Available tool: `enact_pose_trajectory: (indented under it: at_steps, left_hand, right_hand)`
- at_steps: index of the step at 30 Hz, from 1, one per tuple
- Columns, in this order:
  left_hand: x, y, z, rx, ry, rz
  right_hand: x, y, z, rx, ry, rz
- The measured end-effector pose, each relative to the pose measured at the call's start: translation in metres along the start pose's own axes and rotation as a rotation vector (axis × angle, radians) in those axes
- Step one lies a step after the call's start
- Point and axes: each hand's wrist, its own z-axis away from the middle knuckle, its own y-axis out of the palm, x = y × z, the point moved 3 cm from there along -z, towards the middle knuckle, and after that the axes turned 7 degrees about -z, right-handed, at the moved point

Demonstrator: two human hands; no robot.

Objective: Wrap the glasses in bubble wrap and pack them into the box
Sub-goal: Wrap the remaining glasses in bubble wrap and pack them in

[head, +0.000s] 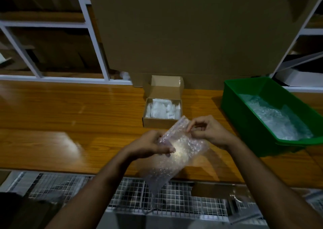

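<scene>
Wooden tabletop (70, 110) is occupied by a green bin (248, 117) and a small open box (162, 119) at its far side. Above the near edge, a bubble wrap bag (174, 159) is gripped by the left hand (150, 145) and pinched at its top by the right hand (206, 129).

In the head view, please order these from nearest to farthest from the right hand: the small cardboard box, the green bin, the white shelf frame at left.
From the right hand:
1. small cardboard box, just behind it, slightly left.
2. green bin, on the right of the table.
3. white shelf frame, far back on the left.
</scene>
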Motion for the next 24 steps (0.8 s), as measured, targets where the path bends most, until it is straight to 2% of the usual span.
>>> enact_pose_trajectory:
  at_steps: [3,4,6,8,12,17,22,24]
  left_hand:
    - [0.000,0.006,-0.004,-0.253,-0.065,0.198]
    - [0.003,0.008,-0.005,-0.338,-0.082,0.251]
    - [0.009,0.015,-0.008,-0.438,-0.118,0.395]
    - [0.015,0.021,-0.012,-0.469,-0.140,0.473]
    - [0.019,0.022,-0.015,-0.468,-0.131,0.456]
    - [0.025,0.014,-0.012,-0.404,-0.085,0.470]
    - [0.030,0.008,-0.007,-0.404,-0.026,0.473]
    - [0.028,0.006,-0.008,-0.420,-0.019,0.491]
  right_hand:
    - [-0.014,-0.001,0.003,-0.176,0.085,-0.576]
    - [-0.023,0.002,0.007,-0.192,0.133,-0.637]
    - [-0.039,0.015,0.017,-0.157,0.259,-0.504]
    - [-0.050,0.033,0.025,-0.125,0.359,-0.297]
    - [-0.049,0.047,0.023,-0.270,0.241,-0.148]
    - [-0.048,0.034,0.023,-0.335,0.180,-0.103]
    - [-0.046,0.029,0.025,-0.229,0.235,-0.160]
    - [-0.046,0.028,0.022,-0.275,0.228,-0.228]
